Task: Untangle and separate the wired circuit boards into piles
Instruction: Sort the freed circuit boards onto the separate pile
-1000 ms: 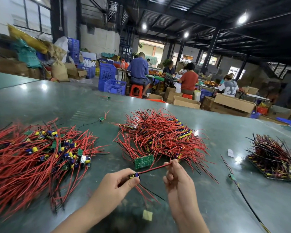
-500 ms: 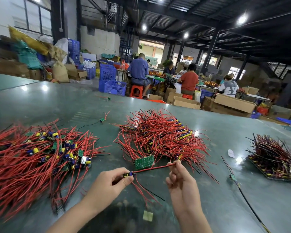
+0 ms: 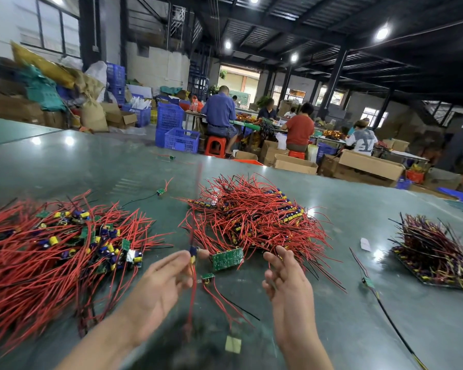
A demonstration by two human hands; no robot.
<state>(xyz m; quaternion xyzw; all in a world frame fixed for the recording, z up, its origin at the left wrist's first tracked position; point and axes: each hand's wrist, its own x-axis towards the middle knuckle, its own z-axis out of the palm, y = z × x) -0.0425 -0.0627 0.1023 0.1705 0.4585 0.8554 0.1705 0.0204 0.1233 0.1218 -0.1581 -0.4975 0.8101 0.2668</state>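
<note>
Freed since before, our right hand (image 3: 288,283) hangs open; left hand (image 3: 163,283) pinches the wired board (image 3: 193,252), next bound for the lower-left pile (image 3: 51,252).

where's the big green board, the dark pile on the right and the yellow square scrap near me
big green board (image 3: 227,259): head view, centre of its green face.
dark pile (image 3: 436,249): head view, middle of the tangled wires.
yellow square scrap (image 3: 233,344): head view, centre of the scrap.

3 wire piles on green table (image 3: 332,303): left (image 3: 51,252), middle (image 3: 254,217), right (image 3: 433,252); 2 hands; 4ish seated workers behind.
</note>
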